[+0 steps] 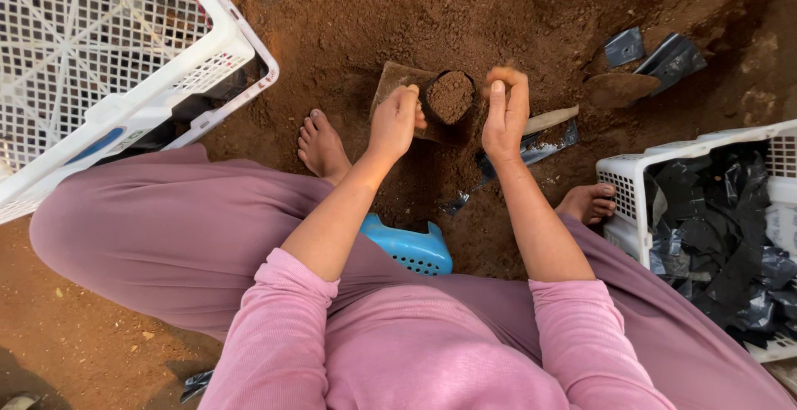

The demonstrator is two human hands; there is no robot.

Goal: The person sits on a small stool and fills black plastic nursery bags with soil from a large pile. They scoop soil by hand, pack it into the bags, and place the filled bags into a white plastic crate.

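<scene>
A small black plastic bag filled with brown soil stands upright on the soil heap in front of me. My left hand grips its left rim. My right hand is closed at its right side, fingers curled near the rim; whether it grips the bag or pinches soil I cannot tell. A flat brown board or trowel blade lies under and behind the bag. I sit on a low blue stool, bare feet on either side of the bag.
A large white lattice crate stands at the upper left. At the right a white crate holds several empty black bags. More black bags lie on the soil at the upper right. A pale scoop lies by my right hand.
</scene>
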